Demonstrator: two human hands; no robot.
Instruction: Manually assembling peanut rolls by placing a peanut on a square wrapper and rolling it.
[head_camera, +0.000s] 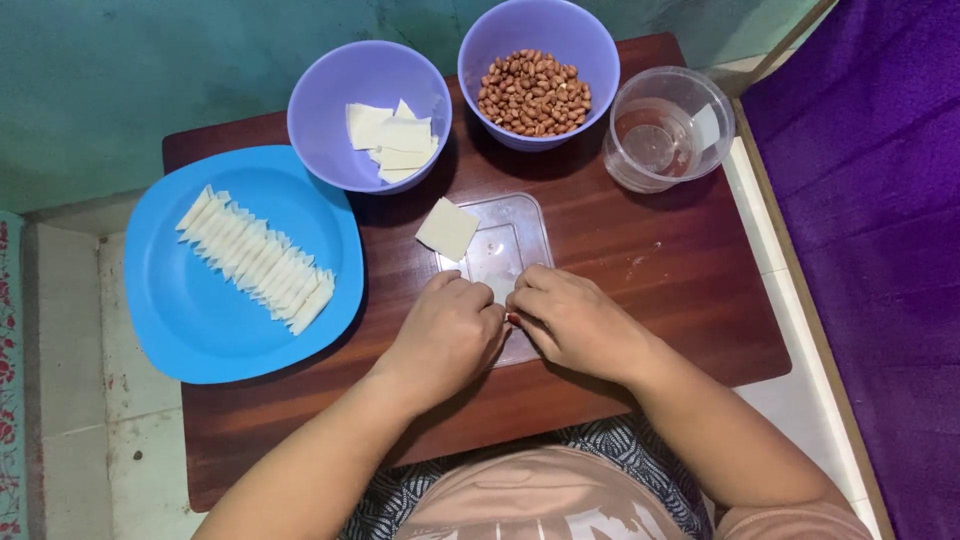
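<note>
My left hand (447, 335) and my right hand (570, 322) meet over a clear plastic lid (510, 240) on the wooden table (650, 290). Their fingertips pinch together on a small pale wrapper with a reddish peanut showing between them; most of it is hidden by the fingers. One loose square wrapper (447, 229) lies on the lid's far left corner. A blue plate (190, 300) at the left holds a row of folded wrappers (258, 260).
At the back stand a purple bowl (340, 140) with square wrappers, a purple bowl of peanuts (535, 92) and a clear container (665, 130) with a little water. A purple cloth (880, 230) lies at the right, tiled floor at the left.
</note>
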